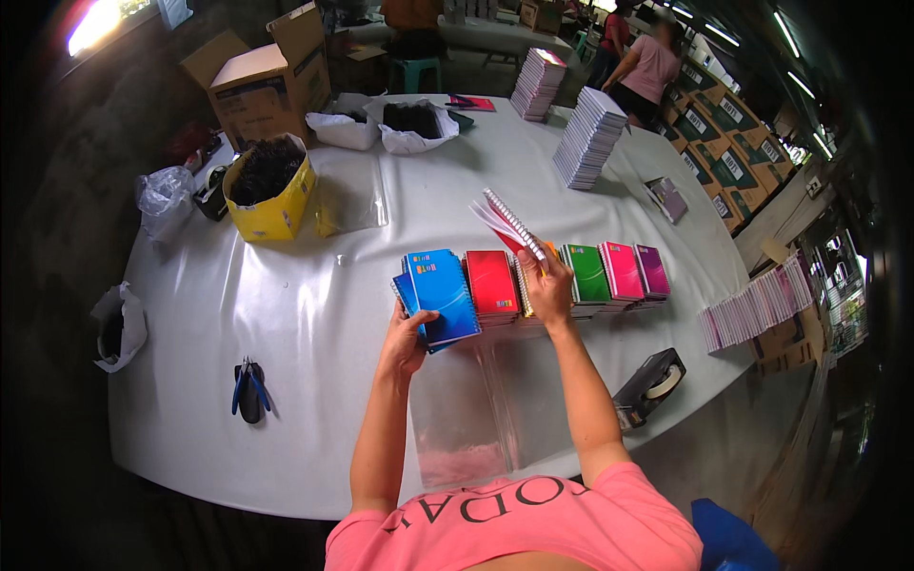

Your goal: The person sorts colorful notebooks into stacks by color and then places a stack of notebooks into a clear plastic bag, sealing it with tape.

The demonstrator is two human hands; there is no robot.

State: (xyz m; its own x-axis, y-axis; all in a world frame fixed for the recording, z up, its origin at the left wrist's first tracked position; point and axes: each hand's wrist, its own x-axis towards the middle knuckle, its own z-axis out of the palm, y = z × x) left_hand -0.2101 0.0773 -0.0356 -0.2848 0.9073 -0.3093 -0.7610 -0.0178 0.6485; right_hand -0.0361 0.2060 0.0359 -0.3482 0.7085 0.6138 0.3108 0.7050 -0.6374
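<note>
My left hand (407, 341) is closed on blue spiral notebooks (440, 297), thumb across the top cover, at the left end of a row of notebook stacks. Above the row, my right hand (549, 287) grips a spiral notebook (514, 226) by its wire-bound edge. That notebook is tilted up, its white pages fanned and some red showing beneath. Between my hands sits a red stack (490, 281). A yellow stack (525, 295) is partly hidden by my right hand. Green (585, 273), pink (621, 270) and purple (653, 268) stacks continue rightward.
Clear plastic sleeves (462, 419) lie in front of me. Blue-handled pliers (249, 392) are at left, a tape dispenser (652, 385) at right. A yellow box (271, 214) holds black coils. Tall notebook stacks (588, 143) stand at the back; people (652, 67) are beyond.
</note>
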